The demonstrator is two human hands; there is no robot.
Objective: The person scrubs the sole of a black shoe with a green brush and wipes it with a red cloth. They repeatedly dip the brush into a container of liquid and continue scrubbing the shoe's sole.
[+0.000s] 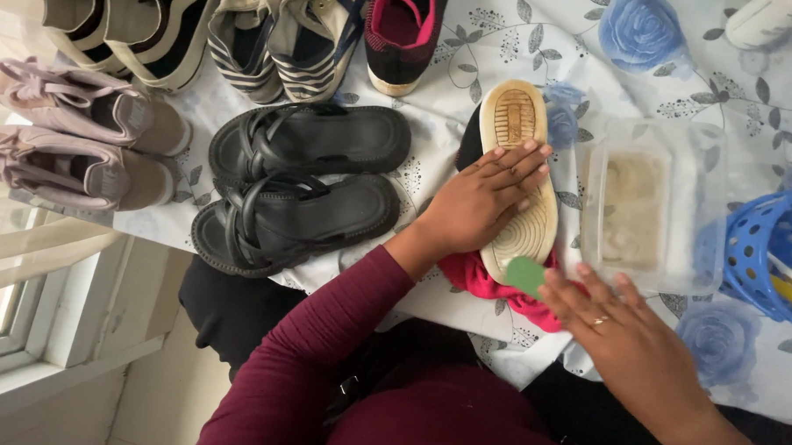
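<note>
A worktop (472, 67) under a cloth printed with blue roses carried rows of footwear: striped high-tops (280, 34), pink sneakers (74, 141) and black sandals (301, 184) filled its left side, the sneakers lying at the very edge. Right of centre stood a clear tub (651, 205) of cloudy liquid, with a blue basket (772, 253) beside it running out of view.

Between sandals and tub a shoe (525, 179) lay sole-up near the front edge, its red lining spilling toward the person's lap. The left hand (484, 199) pressed flat on the sole, fingers spread. The right hand (620, 331) was wrapped around a small green tool (526, 275) touching the heel.

The tub sat just beside the working hand; a wide stroke could probably knock it and slop liquid over the cloth. The shoe, so near the edge, could slip off if the left hand eased. Open room was scant, mostly toward the far right.
</note>
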